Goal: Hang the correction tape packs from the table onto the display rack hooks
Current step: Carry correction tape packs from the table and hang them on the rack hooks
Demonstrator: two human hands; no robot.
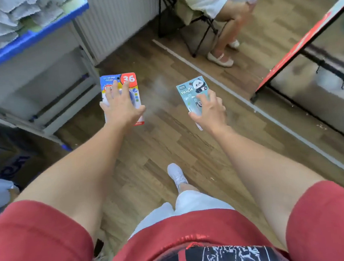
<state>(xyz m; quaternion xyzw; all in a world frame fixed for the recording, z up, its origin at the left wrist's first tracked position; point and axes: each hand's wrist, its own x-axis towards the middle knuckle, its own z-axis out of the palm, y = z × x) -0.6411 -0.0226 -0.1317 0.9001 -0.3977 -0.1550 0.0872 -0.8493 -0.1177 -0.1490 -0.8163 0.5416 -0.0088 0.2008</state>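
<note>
My left hand (120,108) holds a blue, white and red correction tape pack (129,79) marked "36", with fingers spread over its front and the thumb round its right edge. My right hand (208,111) grips a pale teal pack (191,88) with a panda picture and the word "PANDA", fingers curled on its lower half. Both packs are held out over the wooden floor at about waist height, a little apart. A display rack (309,39) with a red edge and dark hooks (343,84) stands at the right.
A blue-edged table (31,36) stacked with grey cloths stands at the left, with a metal frame below. A seated person on a folding chair (201,26) is ahead. A white strip (248,102) crosses the floor. My white shoe (177,175) is stepping forward.
</note>
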